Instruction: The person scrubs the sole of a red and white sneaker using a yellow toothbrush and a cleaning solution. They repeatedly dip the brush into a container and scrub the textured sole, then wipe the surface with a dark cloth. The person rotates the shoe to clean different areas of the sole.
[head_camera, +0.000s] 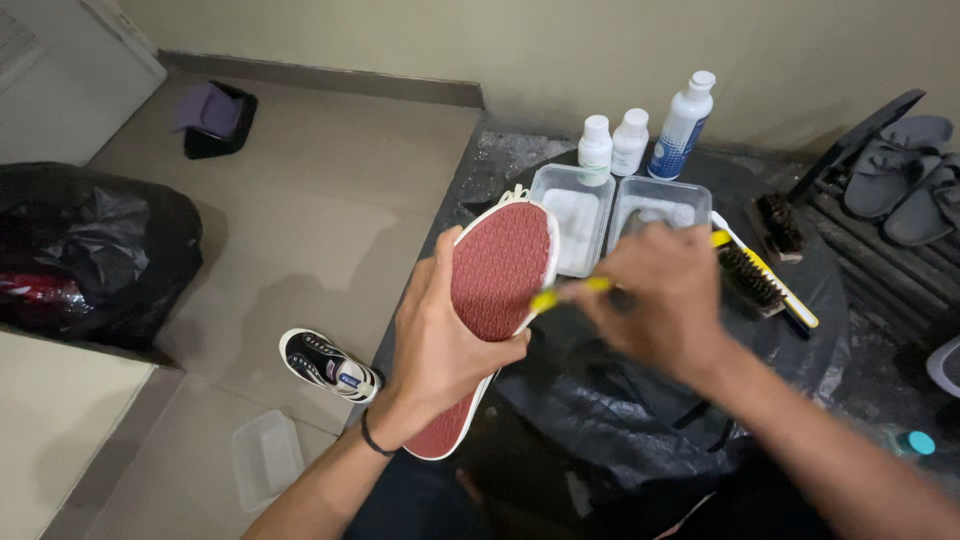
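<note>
My left hand (435, 345) grips a sneaker (495, 265) turned sole up; the sole is dark red with a white rim. My right hand (655, 300) is closed around a small yellow-handled brush (565, 292), whose tip meets the right edge of the sole. The right hand is blurred. Both hands hover over a black plastic sheet (620, 400) spread on a dark slab.
Two clear plastic tubs (575, 205) (660, 200) sit behind the shoe, with three white bottles (640, 135) beyond. Two bristle brushes (760, 275) lie at right, grey slippers (915, 180) far right. A second sneaker (328, 365) and a clear lid (265, 460) lie on the floor; a black bag (95, 250) sits at left.
</note>
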